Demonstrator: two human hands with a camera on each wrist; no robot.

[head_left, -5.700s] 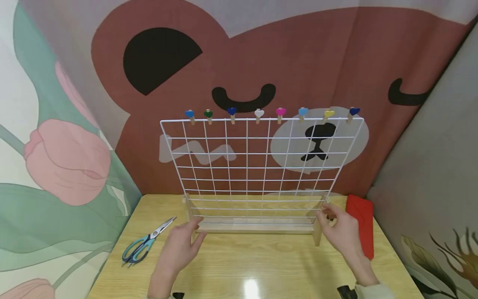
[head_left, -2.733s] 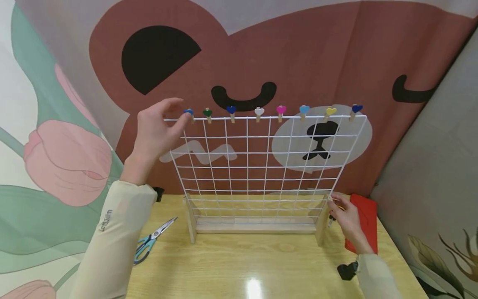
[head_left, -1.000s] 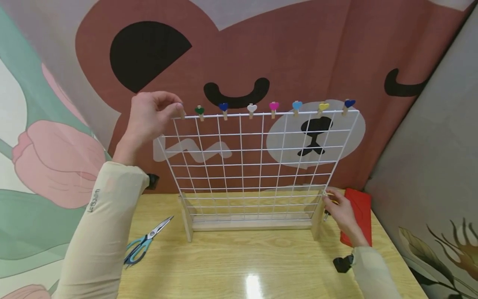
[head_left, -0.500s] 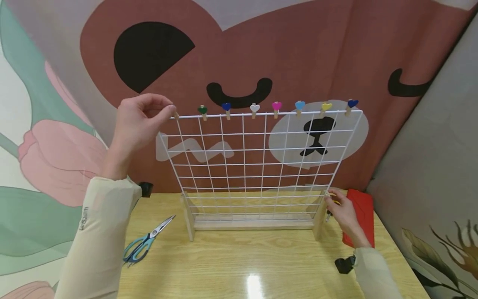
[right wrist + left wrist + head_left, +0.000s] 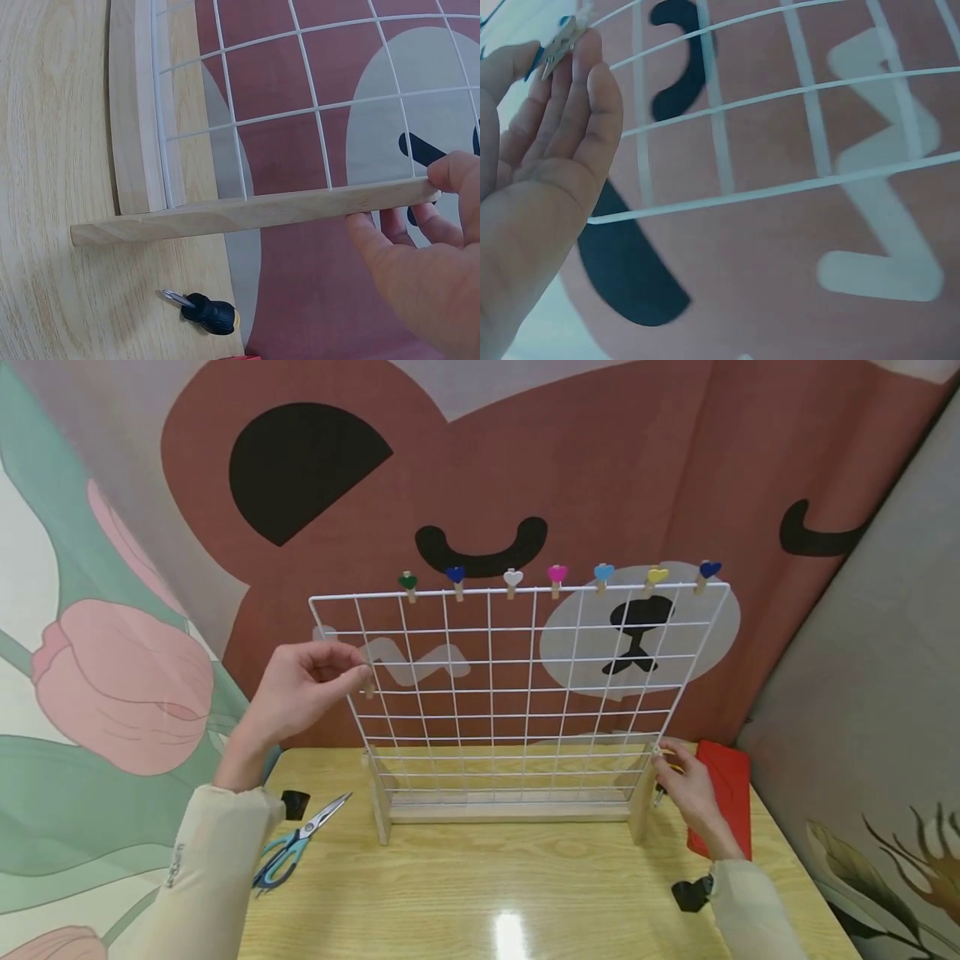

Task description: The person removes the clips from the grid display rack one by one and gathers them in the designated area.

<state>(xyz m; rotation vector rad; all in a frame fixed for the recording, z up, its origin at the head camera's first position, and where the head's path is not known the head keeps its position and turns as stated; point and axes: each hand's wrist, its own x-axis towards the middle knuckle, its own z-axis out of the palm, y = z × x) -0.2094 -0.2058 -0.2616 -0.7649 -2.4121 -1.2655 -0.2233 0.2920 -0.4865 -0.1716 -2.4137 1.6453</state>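
Note:
My left hand (image 5: 300, 689) pinches a small wooden clothespin (image 5: 561, 41) with a bit of blue on it, in front of the left side of the white wire grid (image 5: 491, 692). Thumb and fingertips hold it; the other fingers lie loosely curved. My right hand (image 5: 690, 789) grips the top of the right wooden upright (image 5: 262, 214) of the grid's stand, thumb on one side and fingers on the other. Along the grid's top wire sit several heart clothespins, among them green (image 5: 407, 581), white (image 5: 513, 578), pink (image 5: 557, 574) and yellow (image 5: 657, 576).
Scissors with blue handles (image 5: 285, 853) lie at the table's left. A red envelope-like item (image 5: 727, 793) lies at the right edge. Beside the right upright is a short black screwdriver (image 5: 212, 313). A printed cloth (image 5: 600, 460) hangs close behind the grid.
My left hand reached the top left of the grid, took the blue heart clothespin off the wire and lowered it. The right hand moved up the right upright, then stayed there.

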